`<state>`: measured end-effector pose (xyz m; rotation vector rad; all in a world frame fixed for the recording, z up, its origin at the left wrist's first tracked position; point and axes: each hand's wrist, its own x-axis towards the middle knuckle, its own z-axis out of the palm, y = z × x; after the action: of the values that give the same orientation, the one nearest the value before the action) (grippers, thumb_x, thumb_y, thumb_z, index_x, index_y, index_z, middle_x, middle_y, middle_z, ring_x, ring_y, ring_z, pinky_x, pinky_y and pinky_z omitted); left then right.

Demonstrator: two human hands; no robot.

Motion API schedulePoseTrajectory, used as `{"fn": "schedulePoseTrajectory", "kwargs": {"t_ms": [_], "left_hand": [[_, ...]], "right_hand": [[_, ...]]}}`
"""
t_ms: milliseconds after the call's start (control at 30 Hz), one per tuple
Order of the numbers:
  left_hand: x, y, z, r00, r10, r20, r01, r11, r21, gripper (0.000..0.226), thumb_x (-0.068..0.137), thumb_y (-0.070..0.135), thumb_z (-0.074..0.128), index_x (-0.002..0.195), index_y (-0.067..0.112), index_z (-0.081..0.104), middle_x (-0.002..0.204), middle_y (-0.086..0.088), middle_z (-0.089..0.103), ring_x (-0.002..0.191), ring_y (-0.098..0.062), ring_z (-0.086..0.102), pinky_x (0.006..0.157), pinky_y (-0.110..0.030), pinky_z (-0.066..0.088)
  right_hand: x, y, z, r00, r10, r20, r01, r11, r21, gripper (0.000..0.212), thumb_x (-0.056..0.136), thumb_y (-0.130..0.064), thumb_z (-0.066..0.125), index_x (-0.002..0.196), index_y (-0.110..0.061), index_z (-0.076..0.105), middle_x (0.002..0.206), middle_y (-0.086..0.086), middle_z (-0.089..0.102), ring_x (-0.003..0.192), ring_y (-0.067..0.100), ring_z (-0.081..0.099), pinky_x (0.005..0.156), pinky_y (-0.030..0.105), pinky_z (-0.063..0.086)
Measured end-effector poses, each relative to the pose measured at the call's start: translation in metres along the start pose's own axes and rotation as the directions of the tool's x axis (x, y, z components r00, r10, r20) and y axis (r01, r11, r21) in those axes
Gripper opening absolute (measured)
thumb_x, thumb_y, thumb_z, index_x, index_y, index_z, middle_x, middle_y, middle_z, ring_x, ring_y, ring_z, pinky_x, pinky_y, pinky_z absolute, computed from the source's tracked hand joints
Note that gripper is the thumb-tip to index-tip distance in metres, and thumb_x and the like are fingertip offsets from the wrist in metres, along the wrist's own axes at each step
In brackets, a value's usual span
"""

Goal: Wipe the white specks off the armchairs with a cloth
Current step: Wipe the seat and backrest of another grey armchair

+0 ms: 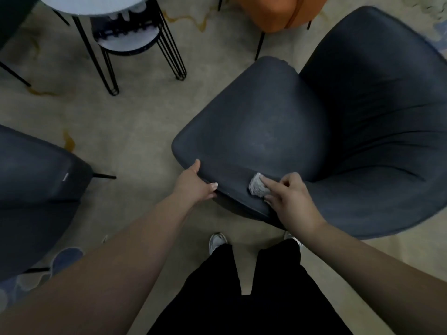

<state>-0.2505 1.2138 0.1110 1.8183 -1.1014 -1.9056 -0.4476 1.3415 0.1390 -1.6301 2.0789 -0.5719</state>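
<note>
Progress: the wiping is under way on the near armchair [302,131]; a faint pale haze shows mid-seat, so by my reckoning that patch is yet to be cleaned; distinct specks are too small to make out
Cloth: one small grey cloth [257,187], bunched, pressed on the seat's front edge at about 5 o'clock of the cushion
Right hand: the right hand [289,199] pinches the cloth, forefinger laid along its top, the other fingers curled behind
Left hand: the left hand [196,181] grips the seat's front rim at about 7 o'clock, thumb on top, fingers tucked under; it looks to be steadying the chair
Left to do: the rest of this seat and its backrest, then the second dark armchair [36,189] out at 9 o'clock, which nobody is touching
Count: two dark armchairs; one cloth; two hands; one orange seat [278,10] at 12 o'clock; two round tables [96,4] nested at 11 o'clock, the lower table [125,41] on black wire legs
</note>
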Motion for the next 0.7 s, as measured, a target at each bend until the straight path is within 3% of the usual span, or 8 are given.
{"fn": "schedulePoseTrajectory", "kwargs": {"t_ms": [100, 200, 267, 367, 433, 500, 567, 700], "left_hand": [[0.0, 0.0, 0.001, 1.0, -0.007, -0.013, 0.007, 1.0, 0.012, 0.088, 0.086, -0.008, 0.063, 0.153, 0.025, 0.018, 0.149, -0.007, 0.032, 0.118, -0.032, 0.052, 0.074, -0.036, 0.055], [0.001, -0.001, -0.001, 1.0, 0.003, -0.002, -0.003, 1.0, 0.03, 0.09, 0.085, -0.008, 0.064, 0.153, 0.025, 0.016, 0.148, -0.009, 0.035, 0.117, -0.035, 0.053, 0.072, -0.037, 0.056], [0.002, -0.002, -0.002, 1.0, 0.009, 0.002, -0.009, 1.0, 0.015, 0.089, 0.085, -0.008, 0.064, 0.153, 0.025, 0.017, 0.15, -0.008, 0.032, 0.119, -0.035, 0.052, 0.076, -0.04, 0.056], [0.001, 0.0, 0.001, 1.0, -0.014, -0.014, 0.014, 1.0, -0.018, 0.087, 0.087, -0.008, 0.063, 0.153, 0.026, 0.018, 0.155, -0.005, 0.023, 0.124, -0.036, 0.048, 0.079, -0.04, 0.056], [0.001, 0.003, 0.004, 0.999, -0.044, -0.02, 0.043, 0.998, -0.048, 0.085, 0.088, -0.008, 0.061, 0.153, 0.028, 0.019, 0.155, -0.006, 0.022, 0.126, -0.036, 0.046, 0.082, -0.04, 0.055], [0.0, 0.004, 0.005, 0.998, -0.059, -0.023, 0.057, 0.996, -0.069, 0.084, 0.089, -0.008, 0.06, 0.152, 0.028, 0.019, 0.155, -0.005, 0.021, 0.126, -0.036, 0.045, 0.068, -0.031, 0.056], [-0.001, 0.002, 0.004, 0.999, -0.044, -0.022, 0.043, 0.997, -0.067, 0.084, 0.088, -0.008, 0.06, 0.152, 0.028, 0.02, 0.154, -0.006, 0.023, 0.124, -0.035, 0.046, 0.054, -0.023, 0.055], [-0.002, -0.001, 0.003, 1.0, -0.013, -0.004, 0.013, 0.999, -0.039, 0.085, 0.089, -0.011, 0.057, 0.153, 0.027, 0.016, 0.15, -0.009, 0.035, 0.116, -0.028, 0.051, 0.056, -0.025, 0.054]], "right_hand": [[0.021, -0.029, 0.018, 0.998, 0.06, -0.03, -0.059, 0.998, 0.018, 0.037, 0.088, -0.014, 0.061, 0.124, -0.023, 0.062, 0.097, 0.005, 0.036, 0.089, 0.028, 0.046, 0.081, 0.034, 0.044], [0.014, -0.05, 0.029, 0.993, -0.042, 0.11, 0.036, 0.998, 0.06, 0.035, 0.092, -0.024, 0.053, 0.126, -0.029, 0.059, 0.1, 0.001, 0.036, 0.093, 0.026, 0.046, 0.081, 0.035, 0.043], [-0.003, -0.033, 0.017, 0.985, -0.129, 0.116, 0.125, 0.991, 0.042, 0.025, 0.091, -0.031, 0.057, 0.114, -0.033, 0.064, 0.095, -0.005, 0.04, 0.086, 0.019, 0.047, 0.074, 0.031, 0.044], [-0.024, 0.001, -0.015, 0.996, -0.082, 0.038, 0.083, 0.997, -0.006, 0.039, 0.08, -0.01, 0.073, 0.117, -0.024, 0.068, 0.089, 0.003, 0.042, 0.079, 0.02, 0.047, 0.07, 0.029, 0.045], [-0.025, 0.013, -0.023, 0.999, -0.027, -0.045, 0.025, 0.998, -0.059, 0.046, 0.077, 0.001, 0.073, 0.119, -0.016, 0.067, 0.088, 0.011, 0.043, 0.078, 0.027, 0.049, 0.072, 0.036, 0.049], [-0.018, 0.005, -0.018, 0.996, 0.005, -0.093, -0.01, 0.998, -0.055, 0.042, 0.079, 0.001, 0.071, 0.119, -0.013, 0.067, 0.088, 0.013, 0.043, 0.079, 0.031, 0.048, 0.071, 0.042, 0.049], [-0.016, -0.011, -0.003, 0.998, -0.013, -0.056, 0.011, 0.999, -0.036, 0.041, 0.08, -0.003, 0.068, 0.12, -0.015, 0.066, 0.091, 0.012, 0.043, 0.081, 0.03, 0.047, 0.072, 0.039, 0.047], [0.021, -0.042, 0.023, 0.995, -0.066, 0.077, 0.064, 0.998, 0.021, 0.038, 0.09, -0.016, 0.058, 0.128, -0.024, 0.059, 0.1, 0.006, 0.04, 0.092, 0.02, 0.038, 0.078, 0.026, 0.033]]}}
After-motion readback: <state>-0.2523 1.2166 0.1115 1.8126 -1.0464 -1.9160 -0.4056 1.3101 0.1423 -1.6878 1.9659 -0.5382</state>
